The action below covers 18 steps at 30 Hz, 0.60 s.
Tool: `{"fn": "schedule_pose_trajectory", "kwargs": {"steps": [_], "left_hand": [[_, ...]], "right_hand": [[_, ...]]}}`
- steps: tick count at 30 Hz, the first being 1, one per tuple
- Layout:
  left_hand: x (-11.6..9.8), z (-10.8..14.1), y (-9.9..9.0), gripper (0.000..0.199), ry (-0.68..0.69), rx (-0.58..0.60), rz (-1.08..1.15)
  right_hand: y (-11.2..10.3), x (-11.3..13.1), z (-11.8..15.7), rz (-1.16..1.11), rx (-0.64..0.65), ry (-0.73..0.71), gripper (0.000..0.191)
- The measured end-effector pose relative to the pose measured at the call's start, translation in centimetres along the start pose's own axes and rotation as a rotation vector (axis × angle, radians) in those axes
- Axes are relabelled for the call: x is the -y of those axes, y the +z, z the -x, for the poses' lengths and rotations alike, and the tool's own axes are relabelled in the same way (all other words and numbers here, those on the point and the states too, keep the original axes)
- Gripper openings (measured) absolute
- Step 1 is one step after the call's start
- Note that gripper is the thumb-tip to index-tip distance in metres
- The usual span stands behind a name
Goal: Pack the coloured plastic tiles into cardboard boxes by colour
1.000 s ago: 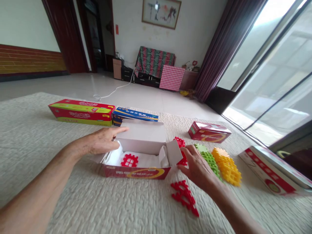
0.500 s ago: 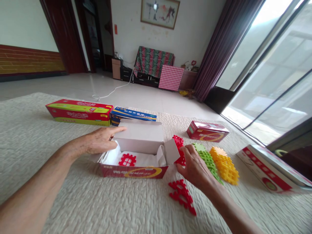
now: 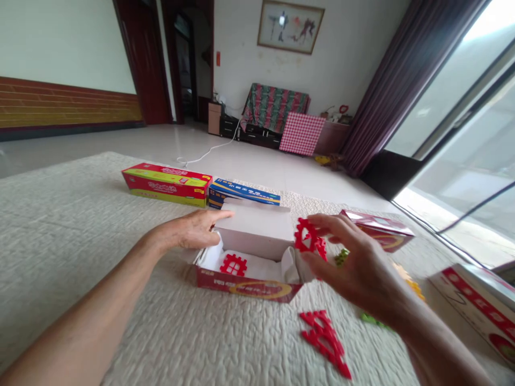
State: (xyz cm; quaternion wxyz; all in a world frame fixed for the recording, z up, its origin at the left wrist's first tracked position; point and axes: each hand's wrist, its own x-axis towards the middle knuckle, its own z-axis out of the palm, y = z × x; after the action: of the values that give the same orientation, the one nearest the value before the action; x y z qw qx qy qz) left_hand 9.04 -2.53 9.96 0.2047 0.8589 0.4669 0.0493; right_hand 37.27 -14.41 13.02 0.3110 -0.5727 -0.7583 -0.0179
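An opened cardboard box lies in front of me, its lid tilted back and white paper lining inside. One red interlocking plastic tile rests on that paper at the left. My left hand grips the box's left end, index finger stretched along the lid, thumb at the rim. Pinched between the thumb and fingers of my right hand is a red plastic building tile, raised beside the box's right end. Behind it, more red tiles are partly hidden. Red triangular pieces lie nearer me on the mat.
Green tiles and yellow tiles are mostly covered by my right arm. Beyond the open box stand a red-and-green box and a blue box. A dark red box and a white-and-red box stand at right on the textured mat.
My right hand has lifted a red tile from the pile beside the box. The left hand keeps its place at the box. The whole view has shifted, moving things rightward in the picture.
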Motion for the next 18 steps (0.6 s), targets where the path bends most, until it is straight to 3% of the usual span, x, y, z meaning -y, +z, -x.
{"fn": "schedule_pose_trajectory", "kwargs": {"steps": [4, 8, 13, 18], "left_hand": [[0.4, -0.1, 0.2, 0.077, 0.028, 0.005, 0.004], [0.7, -0.2, 0.3, 0.078, 0.052, -0.008, -0.009], [0.8, -0.2, 0.2, 0.076, 0.087, -0.013, -0.007], [0.7, -0.2, 0.1, 0.076, 0.093, -0.001, -0.002]], "right_hand": [[3.2, 4.3, -2.6, -0.120, 0.298, -0.072, 0.037], [6.3, 5.2, -3.8, -0.116, 0.457, -0.105, 0.037], [7.4, 5.2, -3.8, -0.108, 0.399, -0.163, 0.033], [4.4, 4.6, -2.7, -0.062, 0.186, -0.091, 0.022]]}}
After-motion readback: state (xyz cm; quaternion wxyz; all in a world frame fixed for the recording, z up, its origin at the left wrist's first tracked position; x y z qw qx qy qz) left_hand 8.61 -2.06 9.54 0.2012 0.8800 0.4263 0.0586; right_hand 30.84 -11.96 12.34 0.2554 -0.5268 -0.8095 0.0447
